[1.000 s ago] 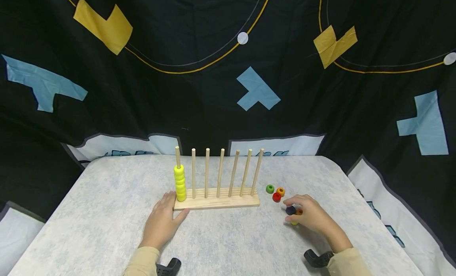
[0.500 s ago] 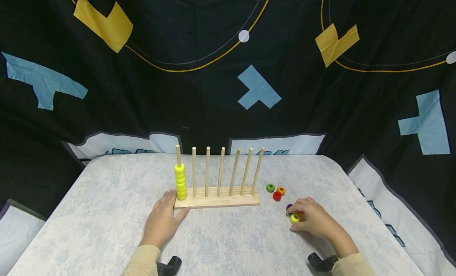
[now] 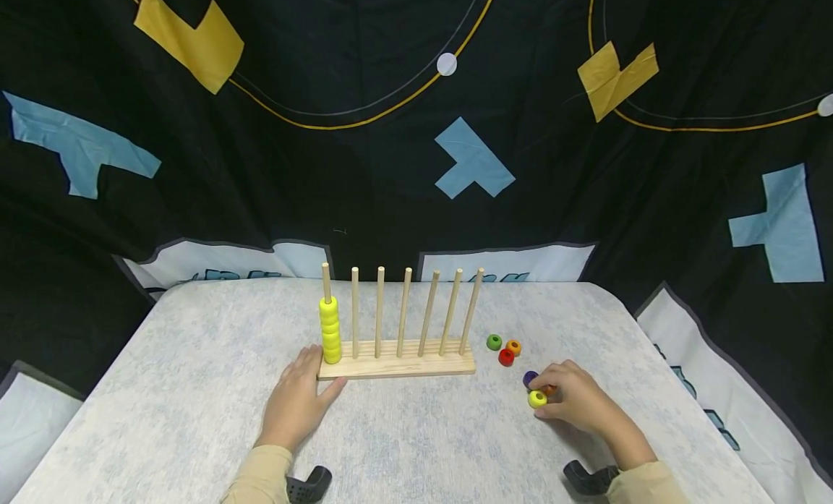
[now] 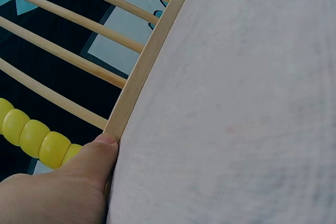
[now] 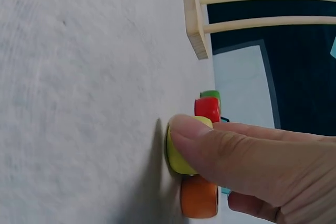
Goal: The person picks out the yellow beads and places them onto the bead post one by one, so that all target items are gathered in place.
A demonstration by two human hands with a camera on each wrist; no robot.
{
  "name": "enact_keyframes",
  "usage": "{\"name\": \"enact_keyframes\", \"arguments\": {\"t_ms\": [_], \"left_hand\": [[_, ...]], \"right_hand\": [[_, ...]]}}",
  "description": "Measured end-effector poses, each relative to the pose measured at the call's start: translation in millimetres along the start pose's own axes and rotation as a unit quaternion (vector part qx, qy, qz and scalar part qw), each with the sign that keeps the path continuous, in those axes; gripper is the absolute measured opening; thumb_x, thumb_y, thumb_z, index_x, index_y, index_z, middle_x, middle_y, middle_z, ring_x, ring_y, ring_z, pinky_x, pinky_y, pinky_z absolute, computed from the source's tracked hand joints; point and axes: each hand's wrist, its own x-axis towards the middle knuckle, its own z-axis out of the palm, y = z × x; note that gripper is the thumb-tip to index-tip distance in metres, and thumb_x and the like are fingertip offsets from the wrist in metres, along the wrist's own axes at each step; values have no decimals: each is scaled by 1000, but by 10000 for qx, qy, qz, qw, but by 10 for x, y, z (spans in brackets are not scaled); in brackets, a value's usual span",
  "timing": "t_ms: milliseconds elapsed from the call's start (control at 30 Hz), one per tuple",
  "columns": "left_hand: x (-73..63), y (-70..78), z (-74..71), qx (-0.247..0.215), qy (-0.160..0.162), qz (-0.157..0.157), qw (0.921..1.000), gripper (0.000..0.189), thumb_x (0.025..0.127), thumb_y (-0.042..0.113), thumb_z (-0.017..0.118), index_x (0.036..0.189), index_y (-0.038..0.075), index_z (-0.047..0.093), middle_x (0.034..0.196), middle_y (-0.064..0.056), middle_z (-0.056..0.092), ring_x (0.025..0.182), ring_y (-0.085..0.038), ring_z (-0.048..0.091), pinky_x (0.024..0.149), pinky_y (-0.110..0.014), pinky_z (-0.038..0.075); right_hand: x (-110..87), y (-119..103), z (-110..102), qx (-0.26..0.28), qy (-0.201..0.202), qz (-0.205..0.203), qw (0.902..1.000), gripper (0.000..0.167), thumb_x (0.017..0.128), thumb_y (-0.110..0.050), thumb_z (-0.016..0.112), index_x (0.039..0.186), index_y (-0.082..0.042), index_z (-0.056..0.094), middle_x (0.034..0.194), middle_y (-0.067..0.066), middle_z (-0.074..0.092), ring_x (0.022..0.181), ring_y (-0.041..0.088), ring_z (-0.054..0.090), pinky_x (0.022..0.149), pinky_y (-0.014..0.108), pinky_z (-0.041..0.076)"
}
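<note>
A wooden peg stand [image 3: 397, 370] has a row of upright pegs, with several yellow beads [image 3: 330, 330] stacked on the leftmost one. At the stand's left end rests my left hand [image 3: 296, 403]; its thumb touches the front edge and its fingers lie along the left side. To the right of the stand, my right hand [image 3: 573, 395] pinches a loose yellow bead [image 5: 181, 150] between thumb and finger, low over the table. Beside that bead are a purple bead [image 3: 530, 379] and an orange bead [image 5: 199, 198], partly hidden by the fingers in the head view.
Between the stand and my right hand lie a green bead [image 3: 494, 342], a red bead [image 3: 506, 357] and a lighter orange bead [image 3: 514, 346]. A black patterned cloth [image 3: 364, 186] hangs behind the pale table [image 3: 416, 446].
My right hand has moved slightly nearer me and from the purple bead to the yellow bead, which it now pinches. The left hand stays at the stand.
</note>
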Motion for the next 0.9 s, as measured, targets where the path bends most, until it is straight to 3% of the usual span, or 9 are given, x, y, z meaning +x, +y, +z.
{"name": "enact_keyframes", "arguments": {"t_ms": [233,500,900], "left_hand": [[0,12,-10,5,11,-4,10000,78,94,47,65,150,-1,39,154,-24,41,146,-42,34,122,-57,26],[-1,5,-6,-40,-35,-26,10000,78,94,48,65,150,-1,39,154,-24,40,146,-42,33,121,-58,26],[-7,9,-4,-25,-1,-41,10000,79,93,49,65,149,-1,39,154,-24,40,146,-42,34,121,-58,26]], "right_hand": [[0,-78,52,434,-45,-148,9989,28,75,-27,86,101,-20,76,92,-13,65,85,5,50,70,21,47],[27,-142,155,307,-70,-105,9994,28,79,-29,84,105,-23,76,98,-15,66,89,3,50,77,24,51],[121,-177,121,874,670,-92,9939,29,88,-23,77,114,-12,72,102,-8,66,88,11,51,70,23,49]]}}
